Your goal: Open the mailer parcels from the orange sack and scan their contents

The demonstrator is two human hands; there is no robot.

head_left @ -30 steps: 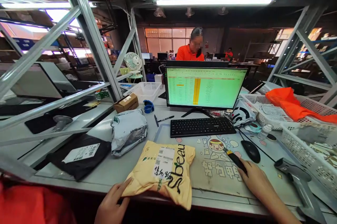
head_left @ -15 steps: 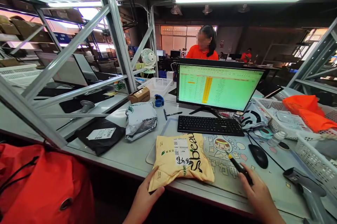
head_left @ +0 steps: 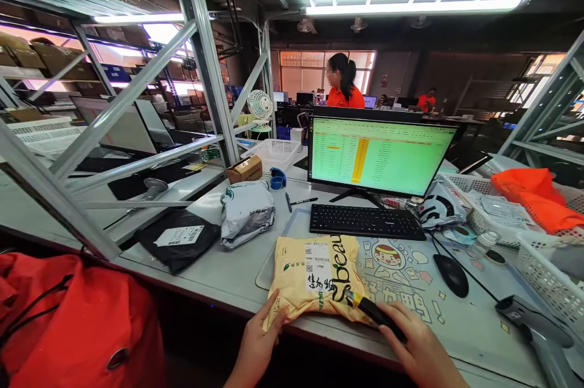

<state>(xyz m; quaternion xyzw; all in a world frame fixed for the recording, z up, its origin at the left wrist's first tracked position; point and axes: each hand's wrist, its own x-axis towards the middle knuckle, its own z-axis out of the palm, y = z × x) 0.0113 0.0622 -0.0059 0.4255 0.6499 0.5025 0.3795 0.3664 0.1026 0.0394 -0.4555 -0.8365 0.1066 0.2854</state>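
Note:
A pale yellow mailer package (head_left: 296, 297) with a white label and black lettering lies at the table's front edge. My left hand (head_left: 262, 336) pinches its lower left corner, thumb and forefinger on either side. My right hand (head_left: 408, 339) is closed around a black utility knife (head_left: 381, 316) with a yellow part near its tip. The knife's tip lies over the lower right part of the package; whether it touches the surface I cannot tell. Just behind the package is a black keyboard (head_left: 365, 222), and a printed desk mat (head_left: 406, 278) spreads under it to the right.
A grey-white wrapped package (head_left: 246, 214) and a black mailer bag (head_left: 177, 241) lie to the left. On the right are a mouse (head_left: 451, 274), a barcode scanner (head_left: 533, 321) and white baskets (head_left: 554, 278). A monitor (head_left: 378, 154) stands behind; a person in orange (head_left: 344, 93) is beyond it.
My right hand has moved left with the utility knife, from over the mat to over the package. My left hand still holds the corner. The person behind the monitor has turned and shifted left.

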